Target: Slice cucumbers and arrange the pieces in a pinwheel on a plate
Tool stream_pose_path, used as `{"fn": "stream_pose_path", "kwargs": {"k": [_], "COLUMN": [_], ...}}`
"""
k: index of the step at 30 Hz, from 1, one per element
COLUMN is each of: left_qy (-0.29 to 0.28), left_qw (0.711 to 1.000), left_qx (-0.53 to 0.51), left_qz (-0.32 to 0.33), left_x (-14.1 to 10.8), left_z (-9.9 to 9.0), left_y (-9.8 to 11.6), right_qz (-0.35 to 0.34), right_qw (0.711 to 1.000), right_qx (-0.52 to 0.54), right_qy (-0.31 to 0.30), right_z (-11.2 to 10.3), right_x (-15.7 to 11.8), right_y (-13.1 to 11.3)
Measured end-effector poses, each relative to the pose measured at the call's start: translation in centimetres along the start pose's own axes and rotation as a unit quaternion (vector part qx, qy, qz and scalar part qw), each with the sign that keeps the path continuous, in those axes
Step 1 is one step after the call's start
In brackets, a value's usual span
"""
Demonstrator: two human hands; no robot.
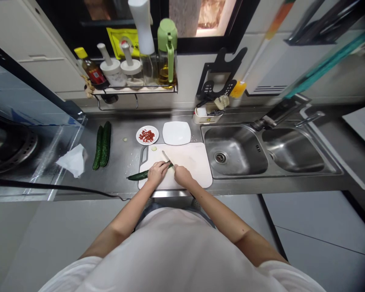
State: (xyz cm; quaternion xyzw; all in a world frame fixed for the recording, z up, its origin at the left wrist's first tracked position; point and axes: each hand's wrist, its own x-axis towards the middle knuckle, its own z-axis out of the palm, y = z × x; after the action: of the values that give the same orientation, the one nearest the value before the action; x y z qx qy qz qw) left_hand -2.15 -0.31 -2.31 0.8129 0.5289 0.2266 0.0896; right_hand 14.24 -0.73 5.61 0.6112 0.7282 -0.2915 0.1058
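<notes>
My left hand (157, 172) is closed over a green cucumber (138, 176), pressing it on the white cutting board (197, 166). The cucumber's tapered end sticks out past the board's left edge. In my right hand (182, 176) is a knife (167, 157), its blade pointing up and left, close to my left fingertips at the cucumber's right end. A pale cut piece (153, 149) lies near the board's grey handle. Behind the board are a round plate (139, 136) of chopped red pieces and a square white plate (176, 133).
Two whole cucumbers (101, 146) lie on the steel counter at left, beside a crumpled white tissue (73, 160). A double sink (240, 174) is at right. A wall rack (134, 91) holds bottles and jars. A small caddy (202, 119) stands behind the board.
</notes>
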Motion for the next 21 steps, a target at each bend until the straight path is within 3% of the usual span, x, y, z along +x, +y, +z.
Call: {"fn": "stream_pose_path", "kwargs": {"k": [9, 21], "left_qy": [-0.009, -0.01], "left_qw": [1.0, 1.0], "left_qx": [-0.006, -0.016], "left_qz": [-0.002, -0.007], "left_x": [0.0, 0.1], "left_z": [0.2, 0.0], "left_y": [-0.2, -0.1], "right_qz": [-0.003, 0.0], "right_qw": [1.0, 1.0], "right_qx": [-0.017, 0.003], "right_qy": [-0.008, -0.015], "right_z": [1.1, -0.3], "right_x": [-2.2, 0.2], "right_y": [1.5, -0.3]}}
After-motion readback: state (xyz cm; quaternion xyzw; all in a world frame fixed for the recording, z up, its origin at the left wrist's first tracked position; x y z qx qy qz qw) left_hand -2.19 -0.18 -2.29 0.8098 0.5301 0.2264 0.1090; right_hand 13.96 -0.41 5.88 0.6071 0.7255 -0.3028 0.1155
